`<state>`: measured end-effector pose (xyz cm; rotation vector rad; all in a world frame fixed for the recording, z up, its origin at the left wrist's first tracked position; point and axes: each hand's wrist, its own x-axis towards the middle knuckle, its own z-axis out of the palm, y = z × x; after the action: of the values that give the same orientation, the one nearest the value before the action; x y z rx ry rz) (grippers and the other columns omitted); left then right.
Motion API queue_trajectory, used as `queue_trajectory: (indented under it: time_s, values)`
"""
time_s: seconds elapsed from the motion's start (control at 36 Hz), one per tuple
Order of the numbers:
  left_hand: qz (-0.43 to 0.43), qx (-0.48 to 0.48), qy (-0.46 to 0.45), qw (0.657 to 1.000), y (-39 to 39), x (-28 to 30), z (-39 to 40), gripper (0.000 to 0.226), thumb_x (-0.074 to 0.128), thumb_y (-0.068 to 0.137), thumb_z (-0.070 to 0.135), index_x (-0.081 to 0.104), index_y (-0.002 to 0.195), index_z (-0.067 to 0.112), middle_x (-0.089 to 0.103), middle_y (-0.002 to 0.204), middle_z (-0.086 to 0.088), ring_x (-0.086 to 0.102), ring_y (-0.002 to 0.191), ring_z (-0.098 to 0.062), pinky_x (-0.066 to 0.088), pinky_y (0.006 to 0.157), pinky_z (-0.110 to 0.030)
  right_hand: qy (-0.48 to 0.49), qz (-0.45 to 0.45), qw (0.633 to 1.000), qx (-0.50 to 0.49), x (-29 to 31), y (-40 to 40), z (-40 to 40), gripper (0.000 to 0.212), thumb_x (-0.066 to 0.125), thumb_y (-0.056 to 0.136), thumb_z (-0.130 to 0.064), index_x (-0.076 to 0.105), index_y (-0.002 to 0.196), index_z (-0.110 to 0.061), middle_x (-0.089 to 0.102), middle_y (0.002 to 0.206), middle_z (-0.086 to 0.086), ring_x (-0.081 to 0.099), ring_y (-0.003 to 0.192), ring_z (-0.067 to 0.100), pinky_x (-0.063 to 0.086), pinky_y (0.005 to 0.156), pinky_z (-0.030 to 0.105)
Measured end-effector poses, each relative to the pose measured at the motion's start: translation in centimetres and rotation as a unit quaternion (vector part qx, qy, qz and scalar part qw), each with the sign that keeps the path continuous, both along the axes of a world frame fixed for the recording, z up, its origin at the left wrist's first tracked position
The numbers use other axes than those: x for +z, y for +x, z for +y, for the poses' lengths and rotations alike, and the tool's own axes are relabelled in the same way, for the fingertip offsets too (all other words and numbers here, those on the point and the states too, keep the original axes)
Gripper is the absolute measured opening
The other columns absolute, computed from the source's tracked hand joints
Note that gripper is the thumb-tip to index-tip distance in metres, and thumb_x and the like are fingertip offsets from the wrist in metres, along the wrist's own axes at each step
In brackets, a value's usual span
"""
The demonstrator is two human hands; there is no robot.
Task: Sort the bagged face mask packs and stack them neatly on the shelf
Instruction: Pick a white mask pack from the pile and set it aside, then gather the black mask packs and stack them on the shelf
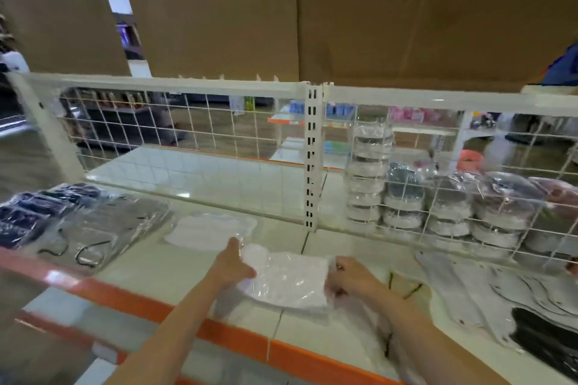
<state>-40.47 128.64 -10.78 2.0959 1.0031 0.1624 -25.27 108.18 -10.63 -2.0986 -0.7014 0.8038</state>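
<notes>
1. Far left of the shelf (200,272): dark packs (34,212), then grey packs (106,228), then a white pack (206,231) lying flat (likely the target stack).
2. Left hand (233,262) gripping the left end of the held white pack (287,281).
3. Right hand (350,278) pinching its right end; long axis crosswise, near the front edge, left hand nearer the stack.

Two bare arms come up from the bottom of the picture. No sleeves cover them as far as the picture shows. The left hand (233,262) wears nothing. The right hand (350,275) has a small ring (339,266) on one finger, too blurry to tell its colour. The fingers look short and plain.
</notes>
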Motion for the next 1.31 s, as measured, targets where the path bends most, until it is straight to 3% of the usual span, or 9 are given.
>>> queue_trajectory:
  time_s: [0.14, 0.25, 0.42, 0.58, 0.81, 0.92, 1.0, 1.17, 1.31]
  values:
    - [0.072, -0.003, 0.096, 0.993, -2.7, 0.3, 5.5, 0.059, 0.066, 0.079, 0.012, 0.031, 0.125, 0.006, 0.05, 0.102, -0.006, 0.056, 0.097, -0.025, 0.044, 0.074, -0.028, -0.033, -0.061, 0.997, 0.036, -0.1, -2.8, 7.0, 0.016, 0.056, 0.077, -0.005, 0.048, 0.069, -0.016, 0.061, 0.076, 0.005, 0.061, 0.073, 0.022, 0.05, 0.063, 0.031]
    - [0.077, 0.03, 0.157, 0.984, -4.7, 1.2, 9.4, 0.06, 0.061, 0.083, 0.013, 0.029, 0.133, 0.005, 0.052, 0.122, -0.011, 0.053, 0.114, -0.028, 0.043, 0.088, -0.031, -0.005, -0.066, 0.997, 0.025, -0.8, -4.8, 12.2, 0.014, 0.049, 0.087, -0.015, 0.059, 0.086, -0.005, 0.069, 0.094, 0.011, 0.064, 0.085, 0.024, 0.049, 0.068, 0.028]
    - [0.17, 0.004, 0.266, 0.949, -6.7, -0.1, 14.7, 0.096, 0.062, 0.082, 0.045, 0.005, 0.15, 0.008, 0.016, 0.153, -0.019, 0.017, 0.142, -0.035, 0.021, 0.115, -0.041, -0.019, -0.053, 0.998, -0.035, -2.3, -7.4, 18.0, 0.011, 0.046, 0.087, -0.006, 0.051, 0.078, -0.01, 0.064, 0.084, 0.009, 0.057, 0.074, 0.02, 0.043, 0.055, 0.021]
    - [0.162, -0.175, 0.272, 0.932, -6.9, -1.7, 14.4, 0.042, 0.046, 0.094, 0.025, 0.042, 0.135, 0.017, 0.034, 0.137, -0.006, 0.033, 0.126, -0.026, 0.031, 0.106, -0.037, -0.011, -0.054, 0.996, -0.073, -2.1, -7.8, 20.7, 0.027, 0.046, 0.081, 0.004, 0.033, 0.065, -0.012, 0.041, 0.064, 0.002, 0.041, 0.05, 0.01, 0.029, 0.033, 0.012]
    - [0.15, -0.303, 0.311, 0.888, -4.4, -1.9, 13.2, 0.035, 0.038, 0.096, 0.019, 0.049, 0.128, 0.02, 0.039, 0.132, -0.002, 0.038, 0.121, -0.023, 0.035, 0.095, -0.038, -0.03, -0.071, 0.995, -0.057, -1.4, -5.9, 21.5, 0.019, 0.056, 0.078, -0.004, 0.042, 0.075, -0.015, 0.053, 0.075, 0.002, 0.049, 0.063, 0.016, 0.037, 0.048, 0.016]
    - [0.242, -0.328, 0.317, 0.856, -2.2, -1.2, 13.0, 0.036, 0.047, 0.089, 0.011, 0.052, 0.125, 0.012, 0.042, 0.127, -0.006, 0.046, 0.117, -0.028, 0.039, 0.094, -0.039, -0.106, -0.15, 0.983, -0.01, -1.7, -5.1, 19.9, 0.027, 0.051, 0.087, -0.013, 0.048, 0.114, -0.012, 0.058, 0.103, 0.007, 0.053, 0.084, 0.02, 0.041, 0.069, 0.027]
    - [0.28, -0.327, 0.361, 0.827, 0.1, -0.2, 12.4, 0.026, 0.053, 0.085, 0.014, 0.062, 0.11, 0.01, 0.057, 0.116, -0.007, 0.056, 0.109, -0.027, 0.039, 0.093, -0.036, -0.172, -0.235, 0.956, 0.03, -1.7, -4.1, 17.8, 0.032, 0.045, 0.092, -0.015, 0.042, 0.123, -0.012, 0.056, 0.115, 0.007, 0.056, 0.102, 0.024, 0.042, 0.076, 0.029]
    - [0.155, -0.356, 0.381, 0.839, 5.1, 0.4, 8.2, 0.025, 0.043, 0.092, 0.019, 0.062, 0.102, 0.008, 0.064, 0.105, -0.01, 0.06, 0.098, -0.027, 0.042, 0.08, -0.032, -0.269, -0.303, 0.914, 0.025, -1.1, -2.1, 11.9, 0.039, 0.043, 0.093, -0.012, 0.037, 0.132, -0.01, 0.049, 0.126, 0.008, 0.052, 0.115, 0.027, 0.044, 0.087, 0.034]
    - [0.09, -0.422, 0.286, 0.856, 9.4, -0.5, 2.3, 0.025, 0.046, 0.093, 0.023, 0.063, 0.102, 0.008, 0.062, 0.106, -0.008, 0.059, 0.095, -0.023, 0.042, 0.072, -0.027, -0.285, -0.293, 0.912, -0.047, -1.0, -0.8, 5.4, 0.036, 0.046, 0.092, -0.014, 0.042, 0.128, -0.008, 0.048, 0.126, 0.01, 0.051, 0.116, 0.027, 0.044, 0.088, 0.033]
